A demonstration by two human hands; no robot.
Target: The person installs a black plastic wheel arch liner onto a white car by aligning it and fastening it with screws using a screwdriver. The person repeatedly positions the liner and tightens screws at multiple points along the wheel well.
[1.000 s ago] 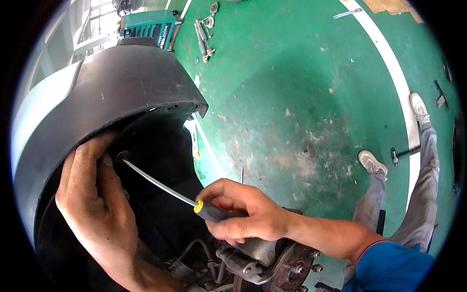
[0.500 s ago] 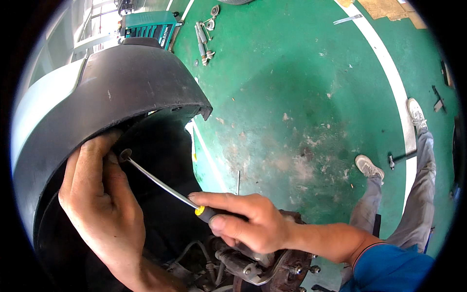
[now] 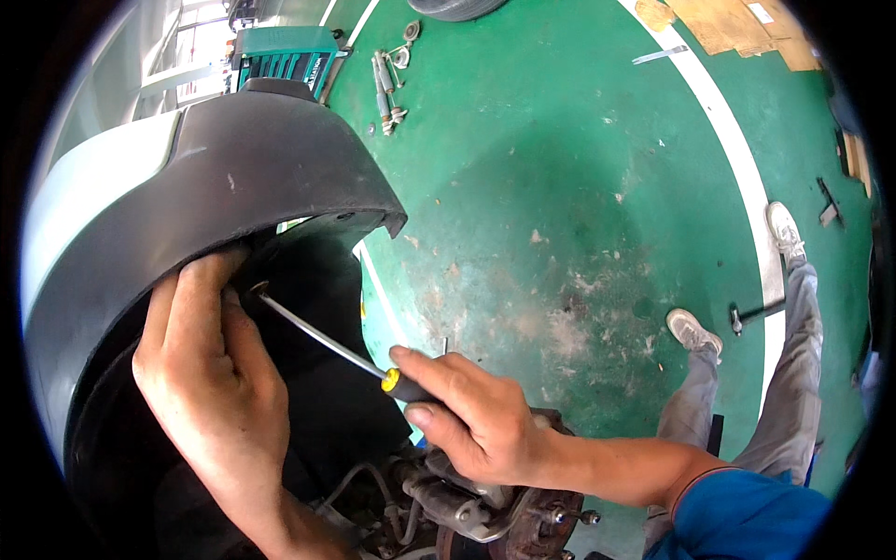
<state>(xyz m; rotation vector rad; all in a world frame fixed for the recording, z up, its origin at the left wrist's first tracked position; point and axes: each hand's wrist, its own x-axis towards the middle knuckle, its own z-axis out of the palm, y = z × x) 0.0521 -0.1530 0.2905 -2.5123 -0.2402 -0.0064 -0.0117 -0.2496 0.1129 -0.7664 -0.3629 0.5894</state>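
Observation:
My right hand (image 3: 476,420) is closed around the handle of a screwdriver (image 3: 327,342) with a black and yellow grip. Its metal shaft points up and left into a wheel arch. A small round brownish fastener head (image 3: 260,287) shows at the shaft's tip, against the black wheel arch liner (image 3: 322,308). Beside it, my left hand (image 3: 210,373) reaches up under the edge of the dark fender trim (image 3: 271,154). Its fingers are bent and close together, with the fingertips hidden behind that edge. What they grip is out of sight.
Below my hands are a brake disc (image 3: 537,527) and suspension parts. Shock absorbers (image 3: 385,91), a tyre (image 3: 457,7) and a hammer (image 3: 747,315) lie on the green floor. A teal tool cabinet (image 3: 285,61) stands at the far left. My legs show at right.
The view has shifted slightly. The screwdriver's tip and the fastener sit a little farther right and higher, still beside my left hand. Both hands keep nearly the same pose.

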